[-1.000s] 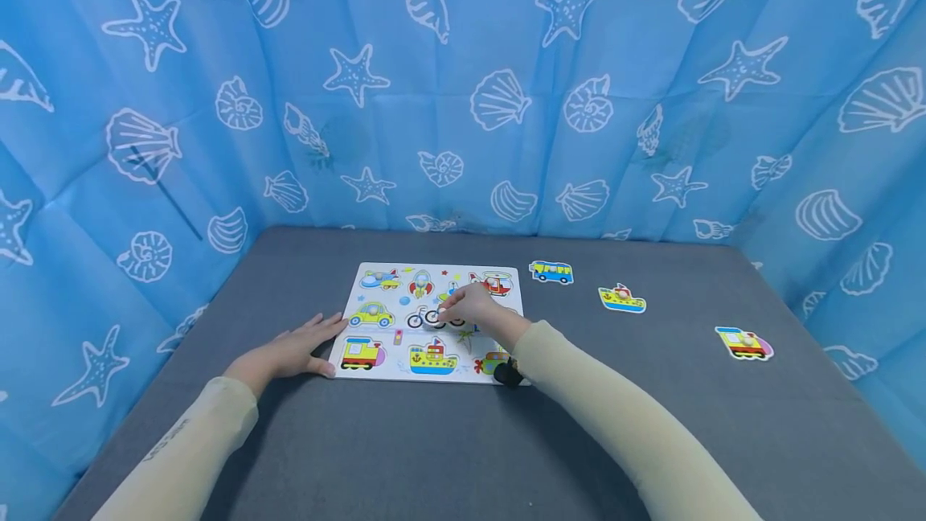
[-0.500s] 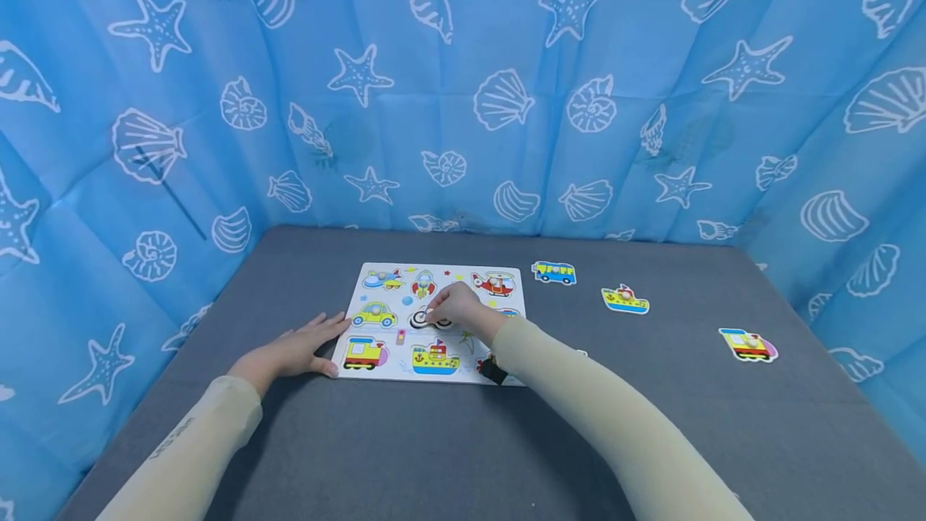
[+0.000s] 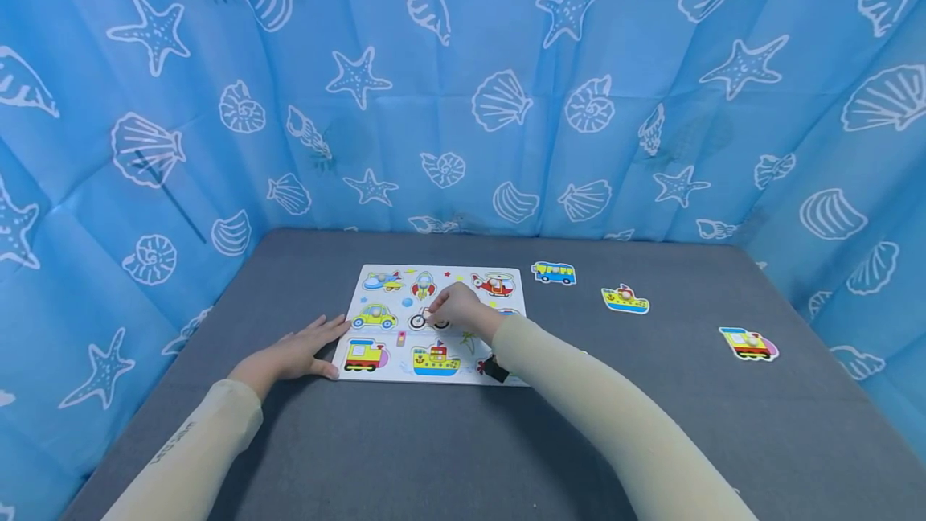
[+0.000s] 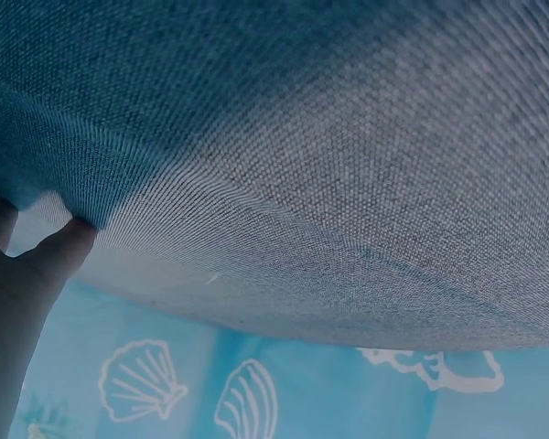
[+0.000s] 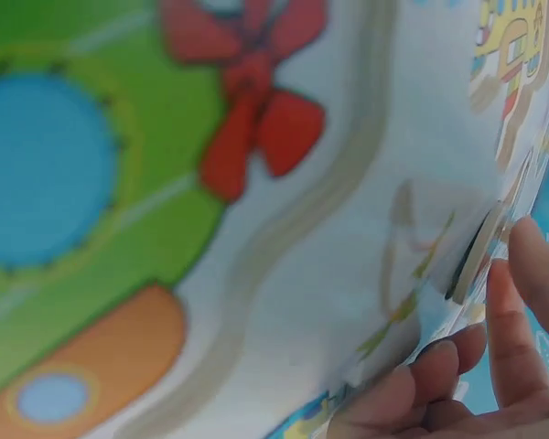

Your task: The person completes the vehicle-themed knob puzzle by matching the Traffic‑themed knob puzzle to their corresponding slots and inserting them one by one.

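A white wooden peg-puzzle board (image 3: 396,364) printed with vehicles lies on the grey table. My right hand (image 3: 460,305) reaches over its middle and pinches a bicycle puzzle piece (image 3: 417,320), which overlaps the board's bicycle spot. In the right wrist view, thumb and fingertip are at the piece (image 5: 476,256), whose edge stands at a slant close over the board. My left hand (image 3: 298,348) rests at the board's left edge, fingers spread and thumb near the lower corner. The left wrist view shows only part of that hand (image 4: 32,283) against the grey cloth.
Right of the board lie a bus piece (image 3: 554,272), a boat piece (image 3: 625,299) and a train piece (image 3: 748,344). A black wrist camera (image 3: 496,368) hangs over the board's lower right. Blue seashell curtain (image 3: 463,143) encloses the table's back and sides.
My right hand has moved slightly left with the bicycle piece, from beside the printed bicycle spot to over it. In the last half second the piece has shifted slightly. The left hand has stayed put.
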Demonstrator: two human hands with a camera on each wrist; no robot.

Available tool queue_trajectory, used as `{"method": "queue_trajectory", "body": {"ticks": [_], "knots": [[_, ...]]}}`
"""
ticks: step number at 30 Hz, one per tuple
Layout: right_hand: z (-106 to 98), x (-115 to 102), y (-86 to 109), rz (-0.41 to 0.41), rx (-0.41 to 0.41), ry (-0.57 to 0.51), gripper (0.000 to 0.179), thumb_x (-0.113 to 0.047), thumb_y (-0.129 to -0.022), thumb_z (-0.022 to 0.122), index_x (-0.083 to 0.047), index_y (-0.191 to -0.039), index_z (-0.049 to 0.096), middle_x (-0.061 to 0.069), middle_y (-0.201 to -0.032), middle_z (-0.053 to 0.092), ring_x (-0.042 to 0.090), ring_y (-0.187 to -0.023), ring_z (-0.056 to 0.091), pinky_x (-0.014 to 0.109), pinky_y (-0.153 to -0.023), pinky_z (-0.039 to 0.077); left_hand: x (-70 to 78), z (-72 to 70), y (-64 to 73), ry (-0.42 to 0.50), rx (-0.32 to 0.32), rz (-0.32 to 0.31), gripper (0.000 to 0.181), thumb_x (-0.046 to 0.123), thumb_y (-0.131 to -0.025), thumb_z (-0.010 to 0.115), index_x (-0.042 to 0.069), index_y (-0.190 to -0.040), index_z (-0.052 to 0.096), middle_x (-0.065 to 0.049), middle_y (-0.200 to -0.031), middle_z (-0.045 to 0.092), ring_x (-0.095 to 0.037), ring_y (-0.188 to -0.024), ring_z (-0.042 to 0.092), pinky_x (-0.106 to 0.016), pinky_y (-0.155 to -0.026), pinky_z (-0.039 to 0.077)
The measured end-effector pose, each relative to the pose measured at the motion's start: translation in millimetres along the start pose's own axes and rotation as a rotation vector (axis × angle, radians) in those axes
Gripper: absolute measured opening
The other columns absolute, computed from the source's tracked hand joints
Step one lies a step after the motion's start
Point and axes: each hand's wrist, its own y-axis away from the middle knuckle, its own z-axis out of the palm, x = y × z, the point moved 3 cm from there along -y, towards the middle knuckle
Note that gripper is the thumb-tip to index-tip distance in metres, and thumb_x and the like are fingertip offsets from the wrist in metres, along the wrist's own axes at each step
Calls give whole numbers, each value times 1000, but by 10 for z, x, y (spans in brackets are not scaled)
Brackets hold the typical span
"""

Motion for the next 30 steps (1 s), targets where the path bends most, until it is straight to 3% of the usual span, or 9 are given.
{"method": "queue_trajectory", "body": {"ticks": [10,15,17,20,24,30], "knots": [[0,-23,8,-17,-8,43,9,-8,-80,80,-10,-81,72,3,-86,64,16,-76,57,28,-65,44,8,-18,1,-14,6,1,103,54,-78,73,11,-156,20,-18,-160,15,-46,-144,4,-72,-106,7],[-22,7,46,3,-16,14,7,-10,-81,79,-11,-84,72,2,-91,63,16,-80,56,29,-69,44,10,-1,1,-8,7,-13,105,55,-76,73,11,-156,20,-19,-160,15,-46,-144,4,-72,-106,6],[-59,33,84,13,-26,-9,6,-11,-83,77,-11,-85,72,3,-95,63,19,-84,56,31,-73,45,8,12,-3,-7,10,-19,105,55,-76,73,12,-156,21,-19,-160,15,-45,-144,4,-72,-106,6],[-145,68,138,15,-13,-11,6,-13,-85,76,-13,-90,74,6,-113,63,23,-105,57,36,-88,46,8,23,-9,-4,13,-17,105,55,-76,74,12,-156,20,-18,-160,15,-45,-145,3,-72,-106,6],[-317,124,193,-25,16,-12,14,-14,-86,76,-12,-99,75,12,-136,53,29,-127,46,44,-103,39,3,31,-14,-1,18,-12,104,55,-77,73,12,-156,20,-18,-160,15,-45,-145,4,-72,-106,6],[-610,238,320,-37,25,-68,20,-10,-88,72,-6,-107,73,14,-141,47,28,-118,49,43,-100,41,25,12,25,-6,22,4,102,53,-79,72,12,-156,20,-17,-160,14,-45,-145,4,-71,-106,7]]}}
